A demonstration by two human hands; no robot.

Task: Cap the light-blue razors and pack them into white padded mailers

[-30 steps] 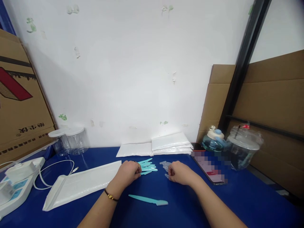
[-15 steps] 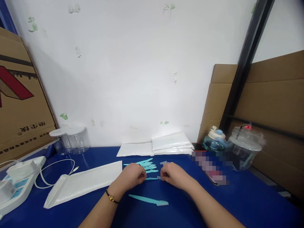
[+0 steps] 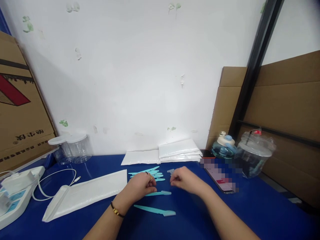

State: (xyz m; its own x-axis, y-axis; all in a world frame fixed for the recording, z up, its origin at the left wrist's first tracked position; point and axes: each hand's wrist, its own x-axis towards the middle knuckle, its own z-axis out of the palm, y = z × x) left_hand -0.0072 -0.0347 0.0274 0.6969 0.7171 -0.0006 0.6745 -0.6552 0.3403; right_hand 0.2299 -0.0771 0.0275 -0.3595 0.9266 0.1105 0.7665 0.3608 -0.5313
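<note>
My left hand (image 3: 143, 185) is closed around the handle of a teal eyebrow razor (image 3: 162, 193), its pale head pointing right. My right hand (image 3: 183, 179) is a short way off to the right with its fingers curled together; what they hold, if anything, is hidden. Small clear plastic caps (image 3: 170, 171) lie on the table right by its fingertips. Another teal razor (image 3: 155, 210) lies flat nearer to me, in front of both hands. Beyond my left hand is a loose pile of several teal razors (image 3: 156, 173), partly covered by that hand.
A white padded envelope (image 3: 92, 188) lies at left, beside a charging cable (image 3: 41, 191) and a power strip (image 3: 27, 196). White packets (image 3: 178, 151) are stacked by the wall. At right are a phone (image 3: 220, 176), a teapot-shaped bottle (image 3: 223, 146) and a bagged cup (image 3: 255, 156).
My right hand has drawn back from the razor's head and lifted slightly right, leaving a gap. The razor in my left hand has moved slightly toward me. The view has shifted a little.
</note>
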